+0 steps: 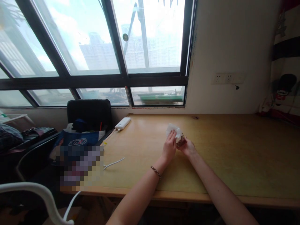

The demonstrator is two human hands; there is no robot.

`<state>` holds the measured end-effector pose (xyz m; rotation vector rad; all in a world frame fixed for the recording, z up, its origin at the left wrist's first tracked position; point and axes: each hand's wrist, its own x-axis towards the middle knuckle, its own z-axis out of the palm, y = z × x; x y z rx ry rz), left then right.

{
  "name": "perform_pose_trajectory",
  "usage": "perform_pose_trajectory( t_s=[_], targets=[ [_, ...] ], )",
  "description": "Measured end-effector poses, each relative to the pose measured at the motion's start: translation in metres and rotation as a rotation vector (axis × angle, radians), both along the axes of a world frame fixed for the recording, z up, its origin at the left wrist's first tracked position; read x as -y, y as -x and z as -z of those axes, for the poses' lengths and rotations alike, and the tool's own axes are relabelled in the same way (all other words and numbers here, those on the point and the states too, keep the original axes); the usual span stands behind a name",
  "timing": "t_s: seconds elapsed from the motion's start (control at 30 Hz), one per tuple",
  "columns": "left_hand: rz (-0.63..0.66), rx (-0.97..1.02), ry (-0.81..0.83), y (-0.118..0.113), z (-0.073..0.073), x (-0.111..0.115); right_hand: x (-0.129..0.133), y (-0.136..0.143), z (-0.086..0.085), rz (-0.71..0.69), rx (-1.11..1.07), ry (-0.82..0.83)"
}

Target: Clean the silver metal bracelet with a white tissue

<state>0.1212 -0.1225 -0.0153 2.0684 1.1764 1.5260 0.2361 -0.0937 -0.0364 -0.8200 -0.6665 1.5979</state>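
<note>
Over the middle of the wooden table (145, 162), both hands meet around a small object. My left hand (170, 147), with a braided bracelet at its wrist, presses a crumpled white tissue (172, 128) with its fingers together. A small dark brown item (180, 141), which looks partly clear, sits in my right hand (187, 147), its fingers wrapped round the lower right side. The tissue touches the upper left of that item. What exactly the item is cannot be made out.
A white power bank (123, 123) with a cable lies at the table's back left. Another white cable (114, 163) crosses the left edge. A black chair (89, 114) with a blue bag (78, 142) stands left. Behind are a window and wall sockets (228, 78).
</note>
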Motion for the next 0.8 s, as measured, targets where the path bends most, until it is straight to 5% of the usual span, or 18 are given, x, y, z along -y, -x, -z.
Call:
perform_pose_trajectory(
  t_s=[0.17, 0.4, 0.63, 0.8],
  targets=[
    [0.001, 0.407, 0.324, 0.004, 0.01, -0.016, 0.001, 0.008, 0.007, 0.123, 0.009, -0.043],
    [0.272, 0.837, 0.685, -0.007, 0.032, -0.021, -0.011, -0.007, 0.004, 0.265, -0.091, -0.159],
    [0.334, 0.736, 0.703, -0.016, 0.037, -0.018, -0.018, -0.015, 0.009, 0.279, -0.197, -0.1],
    [0.204, 0.569, 0.605, -0.014, 0.036, -0.016, -0.017, -0.012, 0.011, 0.305, -0.193, -0.055]
  ],
)
